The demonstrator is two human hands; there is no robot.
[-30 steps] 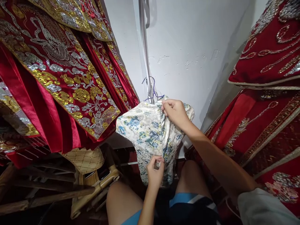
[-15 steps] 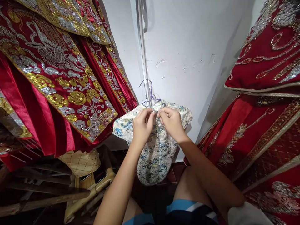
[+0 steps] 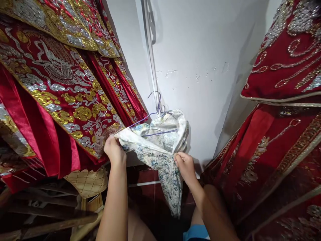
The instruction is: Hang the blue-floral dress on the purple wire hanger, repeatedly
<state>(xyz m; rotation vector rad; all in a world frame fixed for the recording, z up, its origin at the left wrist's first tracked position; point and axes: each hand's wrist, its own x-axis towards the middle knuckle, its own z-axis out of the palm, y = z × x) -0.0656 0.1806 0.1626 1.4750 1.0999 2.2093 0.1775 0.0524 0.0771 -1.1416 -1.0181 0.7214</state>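
Observation:
A cream garment with a blue floral pattern, which looks like a small dress or top, hangs partly on a thin purple hanger. Its front is pulled wide, so the pale inside and the hanger's bar show. My left hand is closed on the garment's edge at the left, near the hanger's left end. Lower down at the front, my right hand pinches the opening's edge. Below my right hand the cloth falls in a narrow bunch. Fingertips of both hands are partly hidden by the fabric.
Red robes with gold and silver embroidery hang at the left. More red beaded garments hang at the right. A white wall with a vertical metal strip stands ahead. Wooden furniture is at lower left, beside dark red floor tiles.
My hands have moved apart, the left outward to the left and the right downward. The garment's front has opened, slipping off the hanger's left arm and exposing its bar.

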